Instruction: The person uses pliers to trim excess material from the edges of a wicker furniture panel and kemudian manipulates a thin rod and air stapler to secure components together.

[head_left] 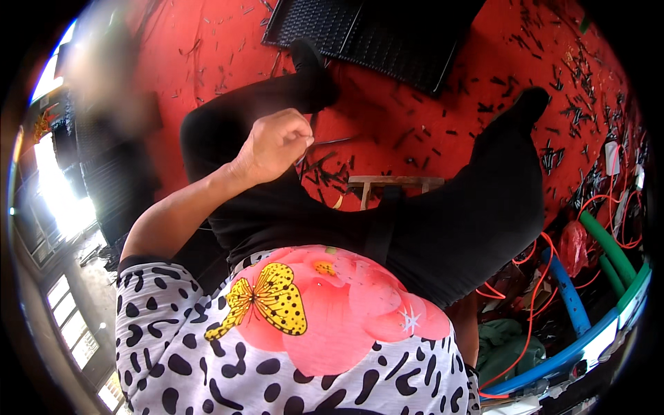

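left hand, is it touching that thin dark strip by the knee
Touching. The head view shows the left hand closed in a fist, with the thin dark strip running straight out from between its pinched fingertips, no gap between them.
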Motion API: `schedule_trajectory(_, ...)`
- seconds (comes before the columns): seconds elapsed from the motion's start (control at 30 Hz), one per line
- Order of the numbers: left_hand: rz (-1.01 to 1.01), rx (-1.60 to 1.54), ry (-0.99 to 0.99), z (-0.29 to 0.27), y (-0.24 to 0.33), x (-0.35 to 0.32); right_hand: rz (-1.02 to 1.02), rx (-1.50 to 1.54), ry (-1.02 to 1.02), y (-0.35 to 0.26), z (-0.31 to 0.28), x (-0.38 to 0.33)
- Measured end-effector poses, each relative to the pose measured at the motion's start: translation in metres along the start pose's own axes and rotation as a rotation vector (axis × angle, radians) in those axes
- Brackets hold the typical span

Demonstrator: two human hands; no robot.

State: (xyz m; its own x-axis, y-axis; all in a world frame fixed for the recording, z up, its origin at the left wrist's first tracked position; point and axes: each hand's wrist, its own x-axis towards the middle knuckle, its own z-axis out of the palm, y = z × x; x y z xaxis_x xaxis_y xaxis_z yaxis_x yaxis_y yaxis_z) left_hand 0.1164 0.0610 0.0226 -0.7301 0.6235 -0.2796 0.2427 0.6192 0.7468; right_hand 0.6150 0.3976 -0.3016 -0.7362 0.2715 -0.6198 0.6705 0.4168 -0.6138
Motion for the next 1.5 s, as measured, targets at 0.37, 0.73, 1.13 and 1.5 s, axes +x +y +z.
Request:
schedule_trajectory(0.37, 0.004, -0.106, -0.096, 0.021, -0.005, 0.023, 0.061, -0.045, 0.076, -0.029, -0.01, -0.004)
schedule_trajectory(0.73, 0.319, 0.048, -0.244, 0.057, 0.012, 0.016, 0.289, 0.112, 0.38, -0.153, -0.026, -0.051)
schedule_trajectory(1.13, 0.615, 0.161, -0.381, 0.093, 0.09, 0.054, 0.472, 0.112, 0.453, -0.08, 0.05, -0.11)
schedule_trajectory(1.5, 0.642, 0.237, -0.419, 0.104, 0.102, 0.051, 0.465, 0.182, 0.482, -0.087, 0.048, -0.121)
